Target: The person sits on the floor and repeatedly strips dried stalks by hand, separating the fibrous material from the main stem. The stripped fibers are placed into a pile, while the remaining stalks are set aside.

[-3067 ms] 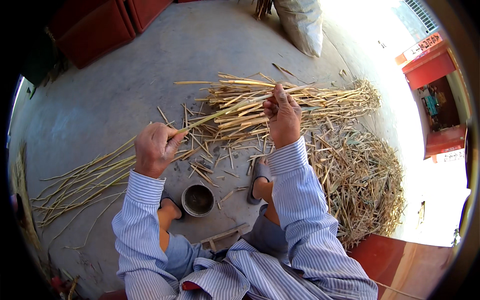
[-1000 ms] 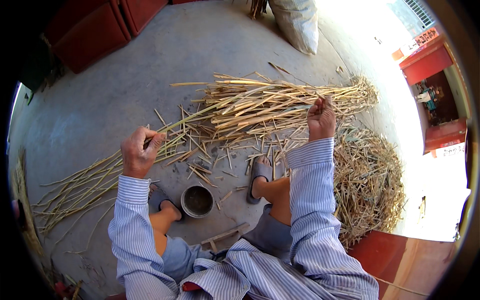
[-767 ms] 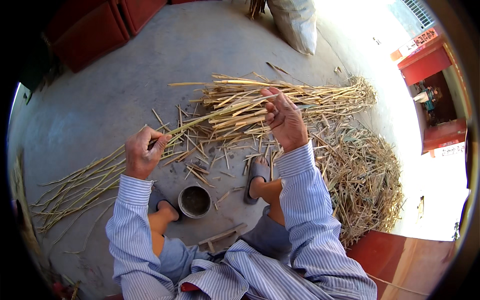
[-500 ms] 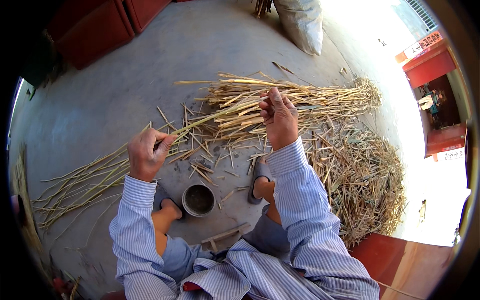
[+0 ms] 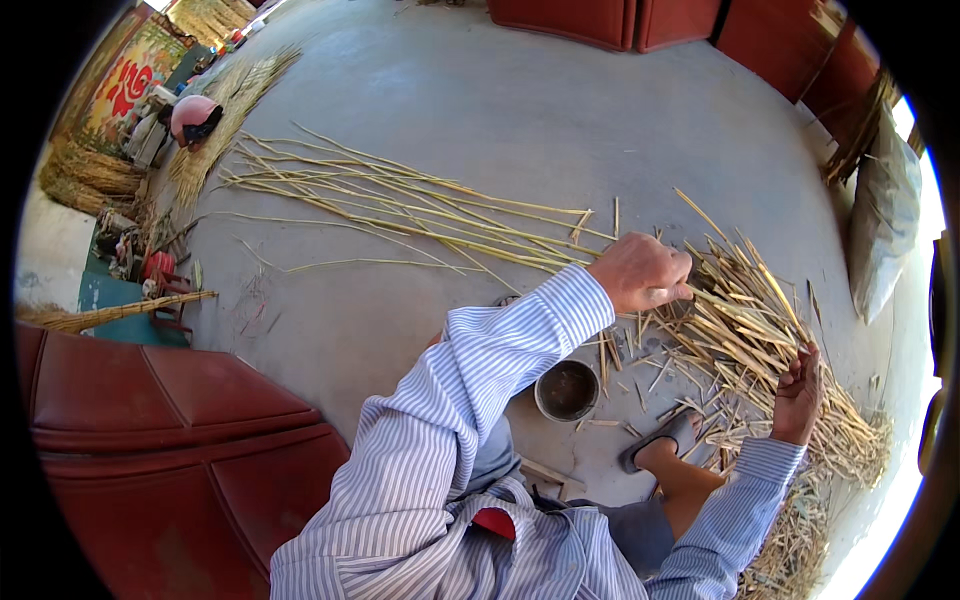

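Note:
My left hand is closed in a fist on a thin pale-green stalk, which runs right over the straw bundle. Farther right, my right hand has its fingertips pinched near the stalk's other end; the exact contact is hard to make out. Beneath both hands lies a bundle of dry, yellowish straw stalks. Left of my left hand, several long greenish stalks are spread on the floor. A small round dark bowl stands below my left hand.
Red sofa seats fill the lower left, and more red furniture lines the far side. A pale sack stands at right. Straw scraps are heaped at lower right. A pink helmet sits far left beside another stalk pile.
The view has swung left, bringing the sofa and helmet into sight. My left hand stays closed and my right hand stays pinched, with both now over the straw bundle.

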Action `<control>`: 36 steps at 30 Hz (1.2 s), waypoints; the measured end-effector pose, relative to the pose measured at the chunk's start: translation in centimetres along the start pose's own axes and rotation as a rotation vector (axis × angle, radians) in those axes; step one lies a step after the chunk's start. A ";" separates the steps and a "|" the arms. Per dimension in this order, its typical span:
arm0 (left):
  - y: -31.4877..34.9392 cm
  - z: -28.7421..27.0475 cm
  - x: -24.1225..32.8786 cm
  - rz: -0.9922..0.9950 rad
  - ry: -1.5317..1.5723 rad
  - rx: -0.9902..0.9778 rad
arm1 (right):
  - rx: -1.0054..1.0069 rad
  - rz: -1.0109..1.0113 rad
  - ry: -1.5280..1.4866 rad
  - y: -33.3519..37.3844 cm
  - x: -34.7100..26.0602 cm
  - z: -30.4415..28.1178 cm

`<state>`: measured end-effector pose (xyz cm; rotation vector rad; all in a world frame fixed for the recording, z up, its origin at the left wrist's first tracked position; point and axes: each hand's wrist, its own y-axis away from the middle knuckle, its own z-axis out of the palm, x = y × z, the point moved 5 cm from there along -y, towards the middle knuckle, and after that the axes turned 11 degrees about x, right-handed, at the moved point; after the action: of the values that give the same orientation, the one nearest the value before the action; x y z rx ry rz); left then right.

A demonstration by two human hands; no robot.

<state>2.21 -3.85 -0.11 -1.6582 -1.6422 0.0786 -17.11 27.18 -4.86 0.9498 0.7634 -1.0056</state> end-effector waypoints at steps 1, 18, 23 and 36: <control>0.2 0.3 -0.3 -0.024 0.043 -0.034 | -0.030 0.013 -0.008 -0.8 0.6 -0.1; 5.2 -0.1 -3.9 0.127 -0.282 0.028 | -0.112 0.307 0.657 0.0 21.1 9.0; 2.7 -0.4 -3.5 -0.189 -0.359 -0.350 | -0.069 0.416 0.497 2.1 28.9 11.5; 3.1 2.0 -0.6 -0.128 -0.374 -0.446 | 0.289 0.538 0.565 -3.5 38.1 -4.5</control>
<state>3.58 -2.97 -3.43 -1.9464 -2.1653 -0.0501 -7.23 17.39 -40.81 1.6254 0.7674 -0.3710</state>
